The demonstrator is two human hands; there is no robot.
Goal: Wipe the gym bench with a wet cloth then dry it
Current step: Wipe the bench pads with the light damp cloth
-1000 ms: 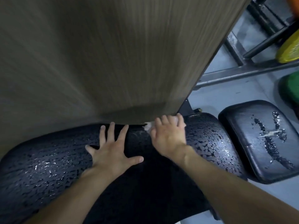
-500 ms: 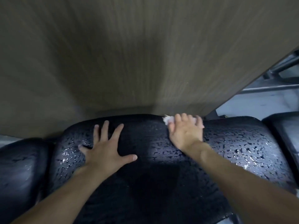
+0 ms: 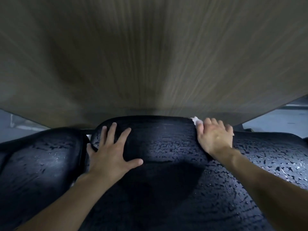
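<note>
Right hand, pressing the white cloth, now sits further right along the far edge of the bench pad than half a second ago. Gap to the left hand is wider. Left hand now lies at the pad's left edge, little finger over the seam beside the neighbouring pad. That neighbouring pad shows more fully at left. The right-side pad is out of view.

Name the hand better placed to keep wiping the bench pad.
Right. The right hand already presses the cloth at the wet pad's far edge; the left hand lies flat, empty, bracing.
</note>
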